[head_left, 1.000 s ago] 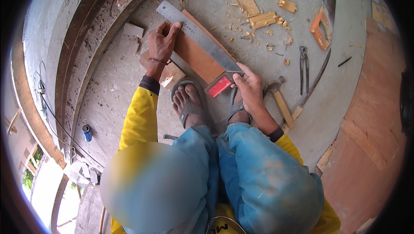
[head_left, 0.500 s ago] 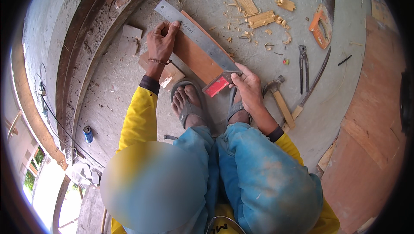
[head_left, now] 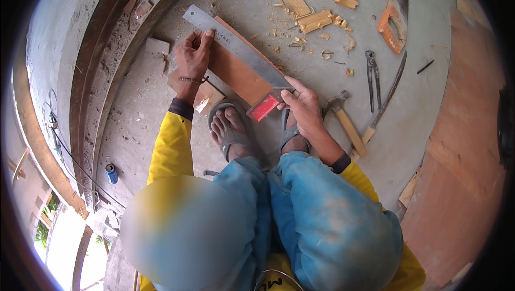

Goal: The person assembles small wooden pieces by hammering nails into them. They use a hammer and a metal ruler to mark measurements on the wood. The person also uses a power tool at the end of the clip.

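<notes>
I crouch over a brown wooden board [head_left: 238, 73] lying on the concrete floor. A metal try square lies along it: its steel blade [head_left: 230, 44] runs from upper left to lower right, and its red stock [head_left: 264, 107] sits at the board's near end. My left hand [head_left: 193, 57] presses down on the blade and the board near the far end. My right hand [head_left: 303, 103] grips the red stock and the blade's near end. My sandalled feet [head_left: 230, 130] rest just below the board.
A hammer [head_left: 343, 119] lies right of my right hand. Pincers [head_left: 371, 73], a long metal bar [head_left: 389, 95] and a handsaw with an orange handle [head_left: 391, 22] lie further right. Wood offcuts and shavings [head_left: 314, 20] are scattered beyond. A plywood sheet [head_left: 461, 146] lies at right.
My head has shifted slightly, so the board and square sit a little higher in view. Both hands stay on the square in the same places.
</notes>
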A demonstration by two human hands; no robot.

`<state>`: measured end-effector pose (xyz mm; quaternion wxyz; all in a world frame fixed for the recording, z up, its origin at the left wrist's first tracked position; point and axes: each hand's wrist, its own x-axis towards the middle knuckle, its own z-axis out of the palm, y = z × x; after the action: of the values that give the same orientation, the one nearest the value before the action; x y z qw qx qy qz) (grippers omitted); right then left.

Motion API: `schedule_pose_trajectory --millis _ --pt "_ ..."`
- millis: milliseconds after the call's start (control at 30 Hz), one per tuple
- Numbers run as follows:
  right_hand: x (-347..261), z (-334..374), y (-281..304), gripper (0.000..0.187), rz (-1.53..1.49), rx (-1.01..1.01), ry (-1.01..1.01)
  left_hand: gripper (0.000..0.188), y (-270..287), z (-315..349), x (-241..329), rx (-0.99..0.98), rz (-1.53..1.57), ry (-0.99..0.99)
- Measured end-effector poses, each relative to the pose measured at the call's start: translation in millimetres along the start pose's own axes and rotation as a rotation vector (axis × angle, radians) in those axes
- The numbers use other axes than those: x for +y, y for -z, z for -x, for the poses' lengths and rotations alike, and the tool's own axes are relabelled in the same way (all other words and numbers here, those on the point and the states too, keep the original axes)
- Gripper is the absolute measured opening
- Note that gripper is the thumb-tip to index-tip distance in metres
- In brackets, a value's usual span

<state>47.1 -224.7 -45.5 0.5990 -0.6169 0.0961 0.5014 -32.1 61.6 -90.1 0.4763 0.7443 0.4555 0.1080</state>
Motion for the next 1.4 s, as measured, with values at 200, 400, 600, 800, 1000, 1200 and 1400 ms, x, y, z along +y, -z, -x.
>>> schedule_pose_trajectory --millis 200,400,600,800,1000,1200,1400 --pt "-11.5 10.6 19.3 0.043 0.28 0.121 0.177 0.037 -6.7 -8.6 -9.8 -0.021 -0.04 -0.09" --pt "-104.9 -15.5 197.1 0.02 0.834 0.936 0.692 0.03 1.4 -1.7 -13.2 0.004 0.156 0.051" --pt "-140.2 -68.3 545.0 0.048 1.796 1.262 0.034 0.034 -20.8 -1.7 -0.4 -0.109 0.163 -0.007" --pt "-153.4 -104.0 514.4 0.053 1.396 1.296 0.159 0.038 0.9 4.0 1.5 0.03 -0.019 -0.016" --pt "-183.8 -42.5 355.0 0.039 0.545 0.962 0.53 0.041 -7.5 5.8 14.6 0.044 0.031 -0.016" --pt "-130.7 -25.6 83.0 0.036 0.358 0.143 0.795 0.04 -8.5 7.5 9.4 0.056 0.043 -0.015" --pt "-97.5 -62.5 -54.9 0.037 0.334 -0.242 0.698 0.04 -8.5 3.7 10.0 0.047 0.036 -0.016"
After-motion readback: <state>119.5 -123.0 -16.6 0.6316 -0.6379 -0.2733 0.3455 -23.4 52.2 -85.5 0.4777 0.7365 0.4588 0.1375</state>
